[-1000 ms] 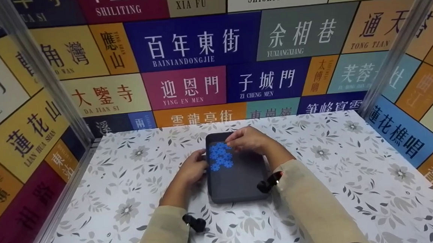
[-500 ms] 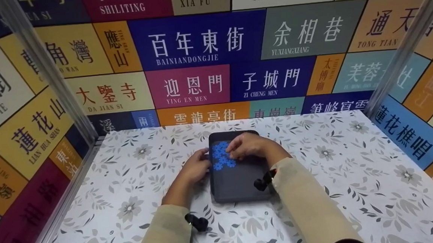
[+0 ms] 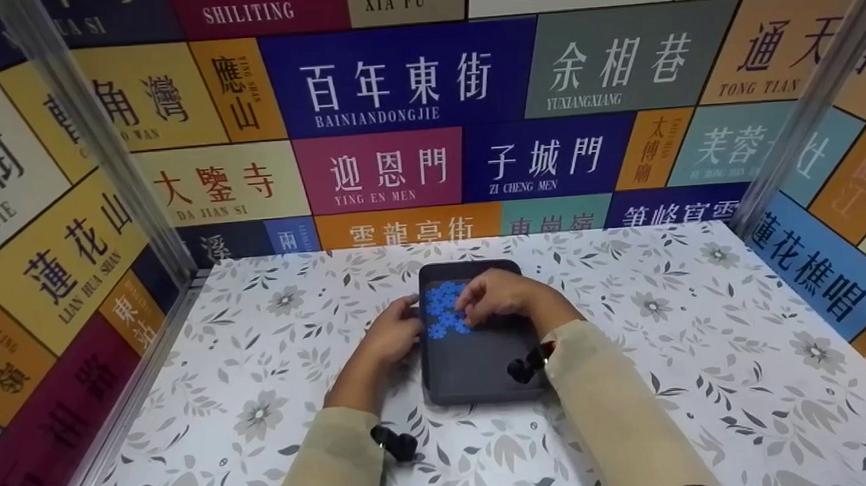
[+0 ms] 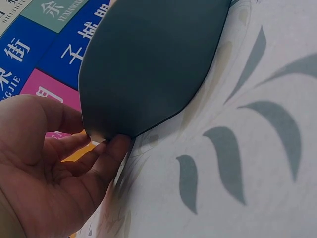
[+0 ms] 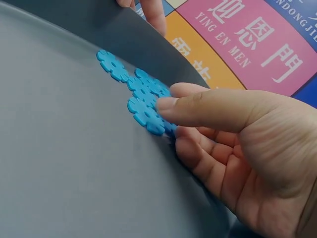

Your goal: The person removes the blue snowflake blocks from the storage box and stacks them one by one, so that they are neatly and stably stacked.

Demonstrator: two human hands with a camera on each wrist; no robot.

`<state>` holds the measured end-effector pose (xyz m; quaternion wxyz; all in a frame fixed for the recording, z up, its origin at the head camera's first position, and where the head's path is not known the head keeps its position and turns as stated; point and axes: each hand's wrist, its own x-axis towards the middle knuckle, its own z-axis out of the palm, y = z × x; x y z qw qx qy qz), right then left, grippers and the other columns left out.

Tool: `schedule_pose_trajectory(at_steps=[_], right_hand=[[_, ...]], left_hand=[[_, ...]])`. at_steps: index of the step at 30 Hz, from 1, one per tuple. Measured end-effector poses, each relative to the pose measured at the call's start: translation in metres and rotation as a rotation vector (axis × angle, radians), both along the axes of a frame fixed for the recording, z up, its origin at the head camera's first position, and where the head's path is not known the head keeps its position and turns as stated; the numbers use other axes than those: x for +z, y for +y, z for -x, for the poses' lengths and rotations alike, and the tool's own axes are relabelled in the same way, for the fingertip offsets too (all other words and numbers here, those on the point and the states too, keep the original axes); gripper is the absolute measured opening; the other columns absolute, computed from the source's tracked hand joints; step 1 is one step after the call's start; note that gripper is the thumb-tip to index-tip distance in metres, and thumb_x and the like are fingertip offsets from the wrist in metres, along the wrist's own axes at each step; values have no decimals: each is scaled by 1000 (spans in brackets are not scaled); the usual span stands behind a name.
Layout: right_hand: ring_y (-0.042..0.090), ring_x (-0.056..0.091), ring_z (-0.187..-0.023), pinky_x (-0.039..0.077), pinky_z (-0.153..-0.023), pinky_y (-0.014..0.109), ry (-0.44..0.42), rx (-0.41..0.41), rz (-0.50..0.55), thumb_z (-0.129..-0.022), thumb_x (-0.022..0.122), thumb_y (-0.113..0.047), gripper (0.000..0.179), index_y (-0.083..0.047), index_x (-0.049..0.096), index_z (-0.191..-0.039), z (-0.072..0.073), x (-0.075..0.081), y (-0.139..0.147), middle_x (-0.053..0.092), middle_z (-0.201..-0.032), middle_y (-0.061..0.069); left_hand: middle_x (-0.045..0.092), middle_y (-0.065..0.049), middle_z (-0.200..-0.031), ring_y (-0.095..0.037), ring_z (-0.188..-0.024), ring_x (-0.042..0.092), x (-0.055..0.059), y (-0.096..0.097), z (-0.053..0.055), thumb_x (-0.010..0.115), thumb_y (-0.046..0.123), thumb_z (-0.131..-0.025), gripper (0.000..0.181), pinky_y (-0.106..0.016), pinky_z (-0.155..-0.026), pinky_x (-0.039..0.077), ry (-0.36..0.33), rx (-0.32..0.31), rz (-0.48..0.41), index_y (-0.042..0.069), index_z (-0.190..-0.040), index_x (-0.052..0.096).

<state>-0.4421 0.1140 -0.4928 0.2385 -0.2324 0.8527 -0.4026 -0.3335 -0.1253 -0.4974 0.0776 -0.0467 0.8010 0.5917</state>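
A dark grey rectangular tray point(image 3: 478, 368) rests on the table with a flat cluster of blue snowflake discs point(image 3: 445, 310) in its far left part. In the right wrist view the notched, flower-like discs point(image 5: 144, 115) overlap one another near the tray's wall. My right hand point(image 3: 504, 299) reaches in from the right. Its thumb presses on top of a disc at the cluster's edge while the curled fingers point(image 5: 198, 158) lie below, partly hidden. My left hand point(image 3: 392, 334) grips the tray's left rim, thumb and fingertips meeting at its edge in the left wrist view.
The table point(image 3: 266, 463) has a white covering printed with grey leaves and flowers. Colourful panels with Chinese lettering point(image 3: 393, 80) enclose it at the back and sides, with metal posts point(image 3: 111, 142) at the corners. Each wrist carries a small black camera point(image 3: 396, 443).
My right hand has come from the cluster's far right edge a little nearer to me and lower. The left hand stays at the tray's rim. The whole head view has shifted slightly.
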Motion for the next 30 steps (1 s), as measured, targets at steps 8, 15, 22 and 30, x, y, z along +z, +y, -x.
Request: schedule_pose_trajectory(at_steps=[8,15,22,30], right_hand=[[9,65,-85,52,-75,23,64,66,-95,-74,94,-15,36,-21,85,-109,-1,3,-1,77,-92,-8],[8,65,-88,52,-78,24,126,97,-171,-77,93,-21,33,-26,85,-109,-3,4,-2,79,-97,-8],[7,65,-86,52,-78,25,183,107,-221,-76,94,-27,29,-30,86,-104,-5,7,-4,81,-96,-9],[9,64,-85,52,-77,26,178,94,-247,-75,94,-27,27,-31,85,-101,-5,8,-5,79,-93,-9]], left_hand=[[60,-14,-155,-31,-128,67,0,-1,0,56,13,-97,65,-44,-102,57,-3,-3,28,12,-161,48],[61,-15,-153,-29,-122,68,-2,-1,1,56,11,-96,66,-37,-91,58,-2,-7,9,12,-161,47],[61,-18,-151,-28,-120,65,-1,-2,-1,55,8,-93,68,-33,-89,54,25,-2,-40,8,-160,47],[61,-16,-153,-29,-127,65,-1,-1,1,56,9,-94,67,-41,-101,56,6,12,-11,10,-161,48]])
